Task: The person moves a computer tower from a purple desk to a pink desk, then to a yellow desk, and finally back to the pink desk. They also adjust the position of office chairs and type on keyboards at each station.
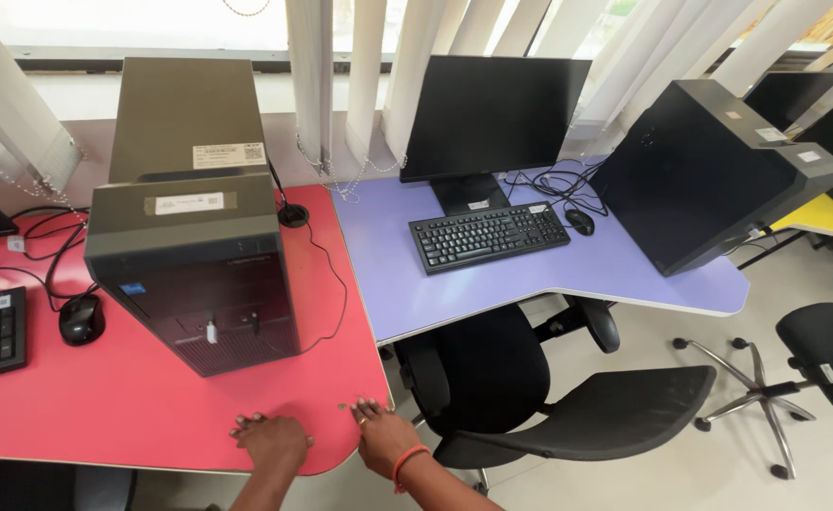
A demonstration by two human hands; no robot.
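Your left hand (272, 438) and right hand (383, 439) both lie flat and empty on the near edge of the red desk (132, 407), at about 6 o'clock, fingers spread and gripping nothing. A tiny object, perhaps a screw (342, 407), lies just beside your right fingertips; it is too small to tell for sure. The computer tower (194, 255) stands upright at 11 o'clock from your hands, apart from them, its panels apparently all in place. As far as you can judge, work on it has hardly begun.

The red desk meets a lilac desk (492, 284) at 1 o'clock, which carries a monitor (492, 114), keyboard (487, 237) and a tilted second tower (710, 180). A black office chair (549, 397) stands at 3 o'clock; vertical blinds (360, 66) hang by the window.
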